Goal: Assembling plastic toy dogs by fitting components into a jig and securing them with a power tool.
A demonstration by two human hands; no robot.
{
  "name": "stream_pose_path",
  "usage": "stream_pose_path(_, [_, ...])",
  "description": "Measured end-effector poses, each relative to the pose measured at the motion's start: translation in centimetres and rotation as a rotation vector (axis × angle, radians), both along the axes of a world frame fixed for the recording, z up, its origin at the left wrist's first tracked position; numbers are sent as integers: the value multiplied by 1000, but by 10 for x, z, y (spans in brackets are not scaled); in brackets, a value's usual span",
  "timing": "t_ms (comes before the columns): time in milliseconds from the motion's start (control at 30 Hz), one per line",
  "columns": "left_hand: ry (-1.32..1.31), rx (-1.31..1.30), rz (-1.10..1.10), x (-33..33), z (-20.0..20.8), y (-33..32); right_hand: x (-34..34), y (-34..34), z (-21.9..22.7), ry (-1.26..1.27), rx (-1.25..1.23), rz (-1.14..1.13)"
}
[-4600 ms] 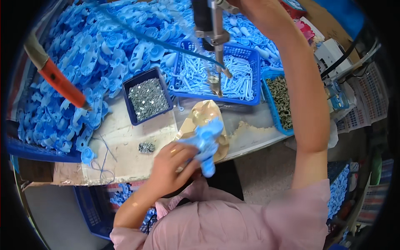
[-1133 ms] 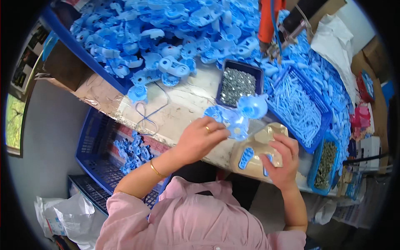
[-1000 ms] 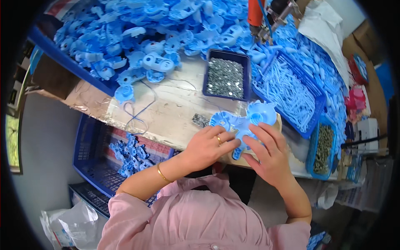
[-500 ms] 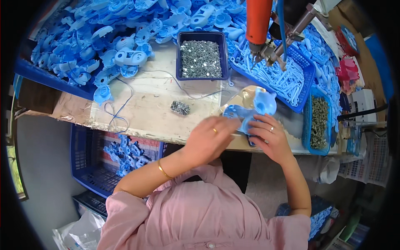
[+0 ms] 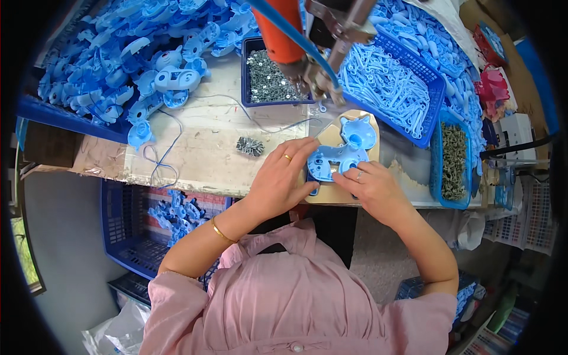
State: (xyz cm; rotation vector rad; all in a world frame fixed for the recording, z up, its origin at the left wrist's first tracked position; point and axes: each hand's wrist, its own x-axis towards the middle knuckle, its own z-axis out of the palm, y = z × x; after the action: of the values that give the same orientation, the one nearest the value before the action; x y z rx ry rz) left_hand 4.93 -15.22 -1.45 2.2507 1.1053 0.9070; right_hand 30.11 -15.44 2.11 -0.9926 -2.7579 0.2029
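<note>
The bare right hand (image 5: 378,189), fingers bent, touches the near edge of a glossy, cupped light-blue plastic part (image 5: 340,155) on a tan block (image 5: 332,194); the left hand (image 5: 281,177), fingers together, thumb apart, touches its left edge. The orange tubular tool (image 5: 280,32), earlier clear of the dark-blue tray (image 5: 275,105), overlaps it in view.

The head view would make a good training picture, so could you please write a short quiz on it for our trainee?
1. True or false: the right hand touches the blue plastic part, which lies on the tan stand.
2. What fills the dark blue tray behind the stand?
3. On which arm is the gold bracelet?
A) the right
B) the left
C) both

Key: 1. True. 2. Small metal pieces. 3. B.
</note>
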Motion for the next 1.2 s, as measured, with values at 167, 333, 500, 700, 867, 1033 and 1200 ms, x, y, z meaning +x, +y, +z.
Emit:
stream_pose_path(167, [4,1,-14,2,-2,0,-9,3,5,-55,26,29])
stream_pose_path(333, [41,-45,-27,5,0,3,-8,10,8,-101,-48,50])
stream_pose_path(500, [45,-61,-63,6,6,3,10,19,13,63,-229,-19])
stream_pose_path(700, [73,-68,-73,11,21,2,85,105,5,130,71,-661])
stream_pose_path(867, [73,-66,-90,20,24,2,100,137,-23,-37,89,-493])
stream_pose_path(1033, [88,-47,-91,23,25,2,103,149,-19,139,194,-408])
stream_pose_path(1200, [108,-10,-116,30,27,3,98,133,23,592,-259,-697])
